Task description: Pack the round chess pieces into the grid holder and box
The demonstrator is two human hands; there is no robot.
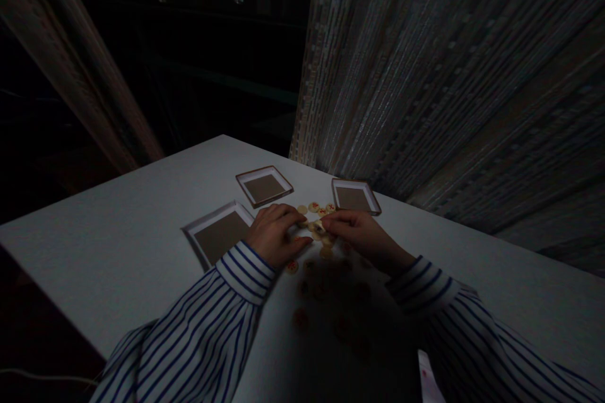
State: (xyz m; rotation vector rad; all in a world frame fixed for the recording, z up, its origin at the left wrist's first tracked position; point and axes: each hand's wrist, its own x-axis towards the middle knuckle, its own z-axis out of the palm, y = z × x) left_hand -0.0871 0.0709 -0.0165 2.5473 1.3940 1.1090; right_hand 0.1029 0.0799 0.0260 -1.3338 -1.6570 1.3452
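Round, pale Chinese chess pieces (314,207) with red or dark characters lie loosely on the white table, several of them between my hands. My left hand (276,233) rests at the left of this group, thumb and fingers apart around its edge. With fingers bent and pressed together, my right hand (362,236) pinches a chess piece (319,230) whose face is partly blurred. Closer to me, more pieces (301,320) are scattered in deep shadow, their markings hard to read. My fingers hide some of the group.
Three shallow square trays stand on the white table (155,220): one by my left hand (222,236), one farther back (265,187), one behind my right hand (354,197). A lit phone-like object (429,378) is at the near edge. String curtains (401,75) hang behind.
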